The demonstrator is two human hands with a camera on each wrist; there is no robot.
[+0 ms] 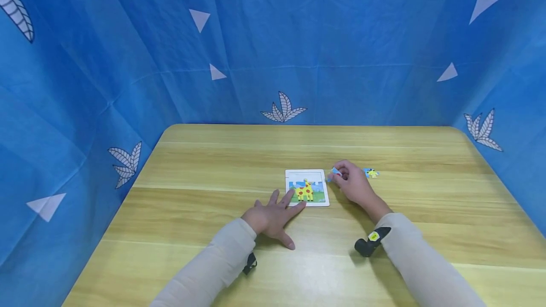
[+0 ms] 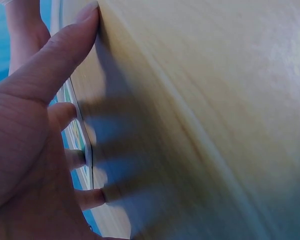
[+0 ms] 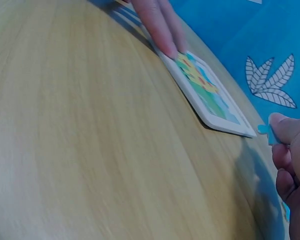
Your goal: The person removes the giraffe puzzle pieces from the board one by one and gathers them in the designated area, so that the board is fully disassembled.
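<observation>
A white-framed puzzle tray [image 1: 317, 204] lies flat on the table. Its lower part shows a yellow giraffe [image 1: 304, 192] with red spots on green ground; the upper part is bare white. My left hand [image 1: 273, 217] is spread, with fingertips resting on the tray's lower left part and the thumb out over the table. Just off the tray's upper right side, my right hand [image 1: 355, 184] pinches a light blue puzzle piece [image 3: 271, 135] between thumb and fingers. In the right wrist view, a knob of that piece points toward the tray; the fingers cover part of it.
More loose puzzle pieces [image 1: 371, 173], blue and yellow, lie on the table just right of my right hand. The wood-grain table [image 1: 222, 165] has rounded far corners. A blue curtain [image 1: 264, 37] with leaf and triangle prints hangs behind it and along both sides.
</observation>
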